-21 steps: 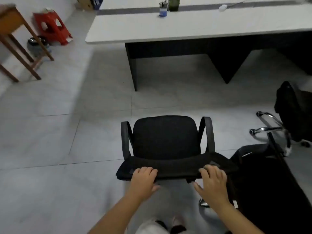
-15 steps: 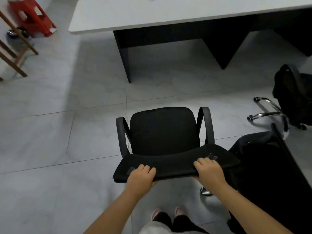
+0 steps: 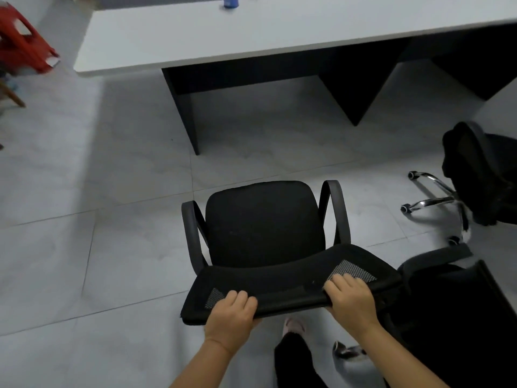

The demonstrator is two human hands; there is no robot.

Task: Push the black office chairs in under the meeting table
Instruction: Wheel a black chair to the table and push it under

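Note:
A black office chair (image 3: pixel 264 225) with two armrests stands on the tiled floor right in front of me, its seat facing the meeting table (image 3: pixel 251 35). My left hand (image 3: pixel 230 313) grips the top edge of the chair's mesh backrest on its left side. My right hand (image 3: pixel 351 299) grips the same edge on its right side. The table has a white top and dark legs, and a stretch of bare floor separates it from the chair.
A second black chair (image 3: pixel 481 172) with a chrome wheeled base stands at the right. A third black chair (image 3: pixel 453 309) is close to my right arm. A red plastic stool (image 3: pixel 22 49) lies at the far left. A blue cup (image 3: pixel 230 1) sits on the table top.
The chair and my hands have moved forward toward the table, which now looks nearer. Both hands keep their hold on the backrest.

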